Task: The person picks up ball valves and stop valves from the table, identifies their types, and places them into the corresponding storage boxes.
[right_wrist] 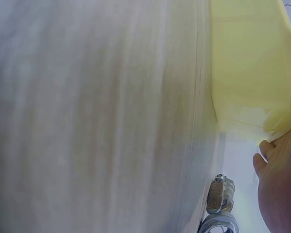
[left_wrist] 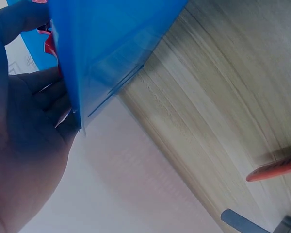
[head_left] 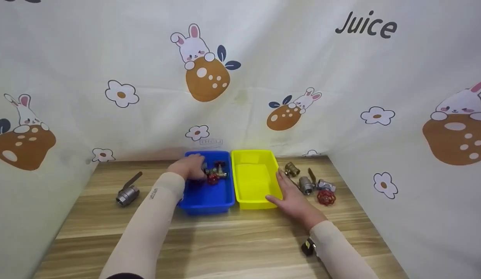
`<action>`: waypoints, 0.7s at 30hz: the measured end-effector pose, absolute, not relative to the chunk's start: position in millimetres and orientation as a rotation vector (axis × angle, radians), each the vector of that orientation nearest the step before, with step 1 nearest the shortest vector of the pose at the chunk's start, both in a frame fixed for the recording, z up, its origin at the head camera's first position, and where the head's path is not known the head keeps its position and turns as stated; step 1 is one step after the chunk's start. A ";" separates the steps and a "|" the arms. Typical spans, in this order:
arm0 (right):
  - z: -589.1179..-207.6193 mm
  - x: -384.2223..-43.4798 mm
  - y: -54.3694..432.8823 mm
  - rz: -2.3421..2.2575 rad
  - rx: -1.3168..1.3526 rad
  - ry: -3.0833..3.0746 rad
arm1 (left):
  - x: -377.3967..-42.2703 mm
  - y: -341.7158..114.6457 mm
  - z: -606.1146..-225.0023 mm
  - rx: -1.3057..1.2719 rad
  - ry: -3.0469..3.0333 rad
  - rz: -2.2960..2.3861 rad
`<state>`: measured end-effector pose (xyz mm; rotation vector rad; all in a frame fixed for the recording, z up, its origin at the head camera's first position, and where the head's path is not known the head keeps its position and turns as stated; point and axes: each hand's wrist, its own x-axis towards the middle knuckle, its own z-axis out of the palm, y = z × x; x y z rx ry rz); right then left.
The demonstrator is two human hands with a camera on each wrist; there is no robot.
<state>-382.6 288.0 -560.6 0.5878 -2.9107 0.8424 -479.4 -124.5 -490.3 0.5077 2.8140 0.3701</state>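
Note:
My left hand (head_left: 190,167) reaches over the left wall of the blue bin (head_left: 207,199), its fingers down among brass valves (head_left: 221,173) with red wheel handles. In the left wrist view, red handle parts (left_wrist: 50,46) show between thumb and fingers, beyond the bin wall; the fingertips are hidden, so I cannot tell if they hold a valve. My right hand (head_left: 296,199) lies along the right side of the yellow bin (head_left: 256,205), fingers extended and thumb at its near right corner. Nothing lies inside the yellow bin.
Right of the yellow bin are a brass fitting (head_left: 292,169), a lever ball valve (head_left: 306,185) and a valve with a red wheel (head_left: 326,197). Another lever ball valve (head_left: 128,195) lies at left. An orange-red lever (left_wrist: 276,169) shows in the left wrist view. A printed curtain (head_left: 155,128) encloses the table.

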 end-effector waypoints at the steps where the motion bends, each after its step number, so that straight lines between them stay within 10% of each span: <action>1: -560.3 -382.5 287.9 0.843 0.581 -2.918 | -479.1 -124.8 -489.9 0.504 2.813 0.383; 21: -561.2 -383.4 289.9 0.827 0.573 -2.926 | -451.3 -140.7 -474.6 0.579 2.902 0.591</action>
